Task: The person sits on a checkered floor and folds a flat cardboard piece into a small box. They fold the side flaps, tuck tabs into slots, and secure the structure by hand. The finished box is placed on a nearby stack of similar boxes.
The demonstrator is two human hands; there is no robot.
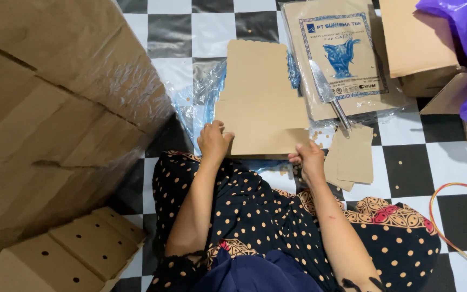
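Here, nearest you, your left hand (213, 141) and right hand (308, 158) each close on the near edge of a flat brown cardboard blank (259, 100), fingers curled over it, one at each lower corner, just above your dotted skirt (255, 211). The blank lies over crumpled blue plastic wrap (198, 108) on the checkered floor (406, 157). Loose cardboard pieces (352, 157) sit just right of your right hand. Farther off, a knife (328, 93) rests on a wrapped stack of brown sheets (341, 59).
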